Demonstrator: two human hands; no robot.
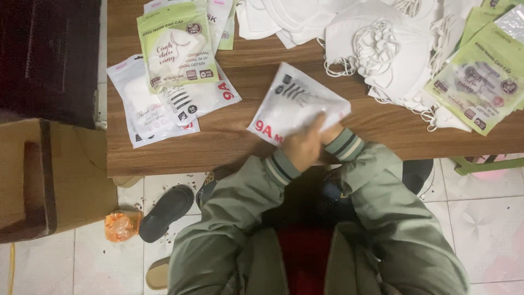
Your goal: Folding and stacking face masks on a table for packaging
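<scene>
Big brown wooden table [245,147] across the far half, tiled floor below, cardboard box [33,180] off to the left by a dark cabinet. Heap of loose white masks [382,49] with tangled ear loops piled at the far right of the table, probably just dumped within arm's reach. Green-and-white packets [480,82] fanned out at the far right edge, one more green packet [177,43] stacked on a few flat white packets [153,109] at the far left, looking sorted by colour into piles. White packet [297,104] with red marks at one corner and dark stripes at the other, lying tilted near the table's near edge, right in the middle. Left hand [303,146] pressed on its near corner, fingers bent and seemingly pinching the edge, likely to keep it flat and steady. Right hand [330,128] mostly hidden behind the left, only a bit above the striped cuff showing, so can't tell about those fingers. Dark slipper [166,210] and a small orange bag [121,225] on the floor at near left.
</scene>
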